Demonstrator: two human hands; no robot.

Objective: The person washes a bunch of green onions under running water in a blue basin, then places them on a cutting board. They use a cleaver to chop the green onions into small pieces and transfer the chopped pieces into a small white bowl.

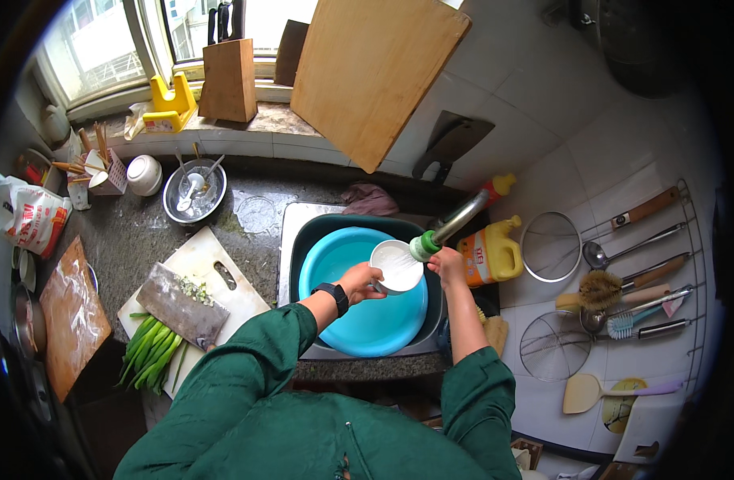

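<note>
My left hand grips the rim of a small white bowl, tilted over a light-blue plastic basin. Water streams into the bowl from the green-and-white spray head of a metal faucet. My right hand has its fingers curled against the spray head, partly hidden by it. The basin holds water and stands in a dark sink tub set in a steel-rimmed sink.
A white cutting board bears a cleaver, chopped scallion and scallion greens. A metal bowl with spoons stands behind. Yellow detergent jug is right of the faucet; strainers and ladles hang on the wall.
</note>
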